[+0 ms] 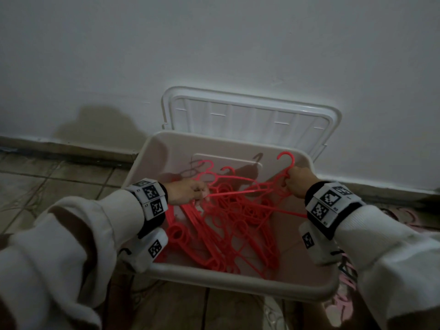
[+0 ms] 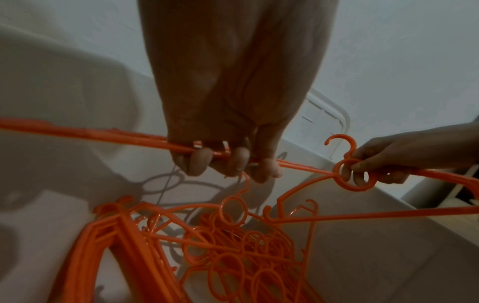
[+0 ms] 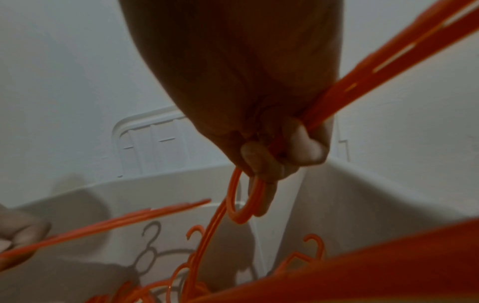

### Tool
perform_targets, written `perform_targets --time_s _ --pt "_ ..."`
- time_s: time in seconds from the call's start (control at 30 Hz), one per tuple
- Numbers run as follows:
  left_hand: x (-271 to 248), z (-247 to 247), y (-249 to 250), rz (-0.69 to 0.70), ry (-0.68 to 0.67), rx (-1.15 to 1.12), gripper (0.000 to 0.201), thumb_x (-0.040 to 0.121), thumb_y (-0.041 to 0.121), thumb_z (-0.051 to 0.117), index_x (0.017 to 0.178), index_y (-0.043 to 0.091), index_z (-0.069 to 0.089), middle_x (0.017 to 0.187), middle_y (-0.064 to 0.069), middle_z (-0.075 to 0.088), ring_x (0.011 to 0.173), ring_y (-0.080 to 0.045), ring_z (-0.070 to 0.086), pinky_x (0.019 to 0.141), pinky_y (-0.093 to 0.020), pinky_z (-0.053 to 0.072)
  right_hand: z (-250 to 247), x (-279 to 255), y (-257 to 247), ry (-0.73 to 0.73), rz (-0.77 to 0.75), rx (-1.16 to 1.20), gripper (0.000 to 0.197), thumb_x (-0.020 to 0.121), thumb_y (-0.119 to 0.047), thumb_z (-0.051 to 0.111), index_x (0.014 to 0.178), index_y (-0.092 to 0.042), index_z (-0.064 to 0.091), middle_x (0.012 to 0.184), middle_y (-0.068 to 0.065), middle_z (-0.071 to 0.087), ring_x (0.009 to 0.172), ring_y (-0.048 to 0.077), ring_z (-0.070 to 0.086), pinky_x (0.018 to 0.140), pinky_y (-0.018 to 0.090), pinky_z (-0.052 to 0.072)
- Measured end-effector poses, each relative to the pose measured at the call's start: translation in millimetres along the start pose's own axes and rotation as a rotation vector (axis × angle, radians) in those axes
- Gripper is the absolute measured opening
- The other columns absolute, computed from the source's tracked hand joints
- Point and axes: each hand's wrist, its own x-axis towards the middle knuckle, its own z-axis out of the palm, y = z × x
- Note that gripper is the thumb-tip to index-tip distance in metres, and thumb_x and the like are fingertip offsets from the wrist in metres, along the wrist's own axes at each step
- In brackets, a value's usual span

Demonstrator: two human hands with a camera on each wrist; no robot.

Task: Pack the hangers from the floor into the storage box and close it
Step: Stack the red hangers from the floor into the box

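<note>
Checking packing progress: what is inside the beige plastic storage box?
Inside the beige plastic storage box, a tangled pile of red plastic hangers. The left hand and right hand grip a hanger above it. The pile hides most of the floor of the box.

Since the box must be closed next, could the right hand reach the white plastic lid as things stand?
Probably not yet: the right hand grips a red plastic hanger, though the white plastic lid stands unobstructed just behind.
</note>
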Motion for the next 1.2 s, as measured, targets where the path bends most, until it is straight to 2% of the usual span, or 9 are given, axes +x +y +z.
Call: perform_targets --time_s 0.17,0.23,0.37,0.53,0.67,0.77,0.87,1.07,1.2 --pt "-2.4 -3.4 10.6 0.123 -0.035 -0.075 0.028 0.093 0.003 0.049 0.072 0.020 0.056 0.068 -0.003 0.054 0.067 -0.008 0.052 0.071 -0.022 0.041 -5.9 4.9 10.7 0.008 0.029 0.172 0.031 0.094 -0.013 0.043 0.116 0.002 0.058 0.122 0.020 0.058 0.110 0.033 0.055 0.088 0.032 0.041" --pt "-2.4 -1.3 12.7 0.150 -0.025 -0.027 0.017 0.092 0.006 0.053 0.078 0.014 0.059 0.072 -0.004 0.059 0.072 -0.012 0.057 0.076 -0.026 0.045 -8.6 5.6 11.8 -0.022 0.037 0.390 0.022 0.093 -0.014 0.046 0.103 -0.002 0.061 0.102 0.019 0.063 0.083 0.026 0.057 0.064 0.025 0.045" --pt "-2.6 1.7 20.0 0.200 -0.006 0.313 0.010 0.089 0.016 0.059 0.090 0.010 0.066 0.078 0.002 0.068 0.064 0.009 0.057 0.065 -0.003 0.039 -12.4 -2.1 -3.8 -0.158 0.068 0.612 0.027 0.094 -0.017 0.041 0.070 -0.014 0.052 0.060 0.002 0.053 0.047 0.011 0.038 0.026 0.012 0.026" --pt "-1.7 9.7 29.8 0.261 -0.027 0.301 0.011 0.089 0.014 0.059 0.091 0.009 0.068 0.083 -0.002 0.072 0.069 0.006 0.059 0.066 -0.001 0.038 -13.0 -20.3 -25.0 -0.397 -0.040 1.048 0.015 0.072 -0.011 0.037 0.078 -0.010 0.051 0.061 0.006 0.049 0.036 0.008 0.028 0.038 0.015 0.016" --pt "1.9 9.2 32.1 0.280 -0.012 0.182 0.011 0.089 0.014 0.060 0.089 0.012 0.070 0.077 0.002 0.070 0.068 0.013 0.058 0.070 -0.002 0.038 -8.0 -29.0 -38.7 -0.462 -0.230 1.203 0.039 0.044 -0.010 0.043 0.082 0.000 0.049 0.064 0.012 0.046 0.046 0.015 0.034 0.045 0.021 0.022" --pt "3.9 9.3 33.9 0.282 0.001 0.152 0.012 0.089 0.014 0.060 0.090 0.009 0.071 0.075 0.003 0.069 0.067 0.013 0.059 0.072 -0.003 0.040 0.3 -27.3 -42.5 -0.410 -0.308 1.041 0.019 0.066 -0.011 0.065 0.080 -0.009 0.054 0.069 0.011 0.042 0.054 0.017 0.033 0.052 0.026 0.027" --pt "7.9 10.7 33.8 0.287 0.053 0.234 0.012 0.087 0.020 0.063 0.091 0.013 0.072 0.080 0.004 0.072 0.070 0.009 0.059 0.074 -0.007 0.041 7.9 -21.8 -43.7 -0.308 -0.315 0.909 0.021 0.095 -0.015 0.047 0.074 -0.013 0.048 0.061 0.007 0.037 0.047 0.012 0.035 0.047 0.025 0.030" --pt "8.1 12.0 30.8 0.373 0.286 0.327 0.041 0.081 0.023 0.069 0.119 0.014 0.058 0.117 0.003 0.063 0.108 -0.008 0.056 0.095 -0.020 0.040 5.7 -11.1 -32.1 -0.057 -0.265 0.766 0.010 0.096 -0.014 0.045 0.092 -0.014 0.053 0.085 0.017 0.054 0.051 0.013 0.054 0.055 0.025 0.047" --pt "9.8 6.1 27.8 0.242 0.272 0.343 0.022 0.080 0.018 0.067 0.102 0.016 0.064 0.089 0.005 0.067 0.084 -0.010 0.062 0.083 -0.027 0.048 -3.5 -4.0 -19.7 0.213 -0.231 0.611 0.022 0.094 -0.019 0.051 0.110 -0.006 0.059 0.088 0.010 0.061 0.063 0.015 0.054 0.051 0.010 0.040"
